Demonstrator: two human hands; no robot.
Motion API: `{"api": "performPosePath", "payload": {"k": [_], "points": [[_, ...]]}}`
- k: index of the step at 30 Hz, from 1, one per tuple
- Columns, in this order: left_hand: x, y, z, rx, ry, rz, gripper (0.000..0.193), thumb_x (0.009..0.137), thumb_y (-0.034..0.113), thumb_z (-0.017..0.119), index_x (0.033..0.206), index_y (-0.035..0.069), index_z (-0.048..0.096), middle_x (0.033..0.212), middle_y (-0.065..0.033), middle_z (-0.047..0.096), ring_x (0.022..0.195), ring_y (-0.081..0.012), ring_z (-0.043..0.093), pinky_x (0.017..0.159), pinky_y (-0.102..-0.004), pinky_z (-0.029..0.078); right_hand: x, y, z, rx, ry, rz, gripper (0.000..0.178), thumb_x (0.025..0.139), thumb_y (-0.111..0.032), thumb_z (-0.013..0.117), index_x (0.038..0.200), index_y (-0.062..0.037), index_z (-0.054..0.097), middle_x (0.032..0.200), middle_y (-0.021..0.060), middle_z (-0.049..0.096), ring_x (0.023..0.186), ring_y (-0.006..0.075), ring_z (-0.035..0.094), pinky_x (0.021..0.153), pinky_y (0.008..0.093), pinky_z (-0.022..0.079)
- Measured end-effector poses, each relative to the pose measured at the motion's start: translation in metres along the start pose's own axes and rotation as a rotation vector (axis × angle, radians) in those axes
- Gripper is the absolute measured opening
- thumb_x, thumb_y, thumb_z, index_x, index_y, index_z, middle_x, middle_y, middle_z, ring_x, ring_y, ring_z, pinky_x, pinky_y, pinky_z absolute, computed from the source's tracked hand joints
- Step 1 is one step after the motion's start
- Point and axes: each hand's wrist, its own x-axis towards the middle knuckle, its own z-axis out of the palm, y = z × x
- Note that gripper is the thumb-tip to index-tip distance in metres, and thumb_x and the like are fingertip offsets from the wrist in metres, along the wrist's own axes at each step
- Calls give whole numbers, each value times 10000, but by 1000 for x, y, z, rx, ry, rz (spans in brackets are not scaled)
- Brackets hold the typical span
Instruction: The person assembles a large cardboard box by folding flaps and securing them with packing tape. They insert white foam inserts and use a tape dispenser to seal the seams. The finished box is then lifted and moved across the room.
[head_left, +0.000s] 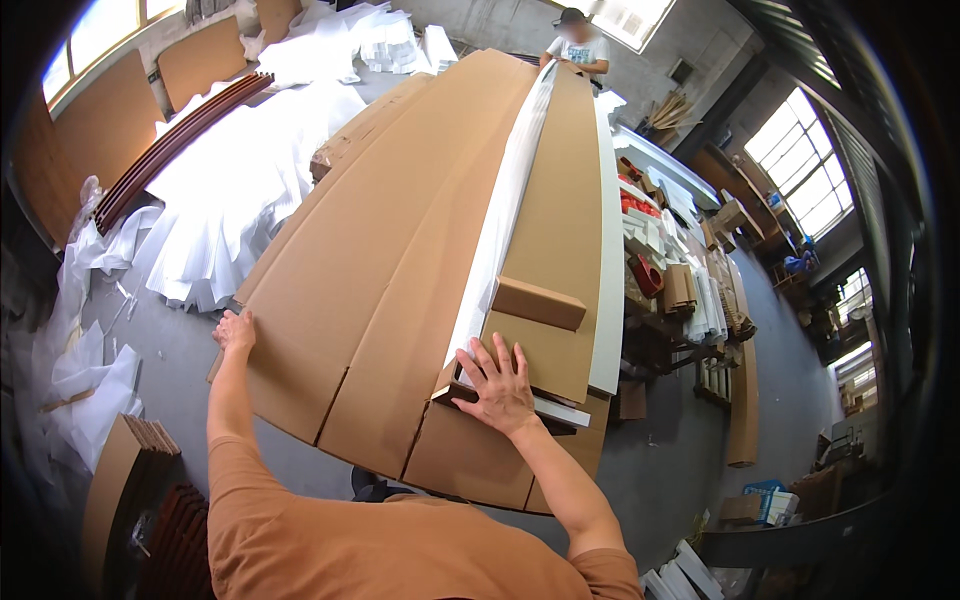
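Cardboard sheet: a large creased brown cardboard sheet is spread across the centre of the frame, its near edge toward the lower centre.
White-wrapped length: a long white-wrapped length is laid along the sheet, from the centre to the top of the frame.
Cardboard strip: a flat cardboard strip is set just right of the white length; across its near part a small folded cardboard piece is laid.
Cardboard end piece: the near end of the white length is met by a cardboard end piece, partly hidden.
Left hand: the sheet's left edge is grasped by the left hand, fingers curled, left of centre.
Right hand: the right hand is laid with fingers spread over the near end of the white length, below centre; nothing is seen clenched in it.
Far end: a co-worker is seen at the top.
Upper left: white sheets are heaped beside long red-brown strips.
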Motion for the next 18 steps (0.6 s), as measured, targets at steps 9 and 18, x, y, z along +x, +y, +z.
{"api": "performPosePath", "payload": {"k": [9,18], "points": [[21,-15,-9,-261,-83,-63,690,936,626,399,1153,25,658,1246,-207,616,1192,-385,561,979,-497,445,0,0,2,-20,-22,1,872,689,-546,766,1433,-249,422,1481,26,368,1387,339,306,1093,590,295],[27,-18,-5,-292,-76,-124,660,933,614,418,1156,44,665,1239,-205,620,1182,-393,566,976,-500,447,2,0,2,-24,-9,-1,860,672,-545,774,1413,-252,450,1471,27,387,1371,337,336,1086,578,306]]}}
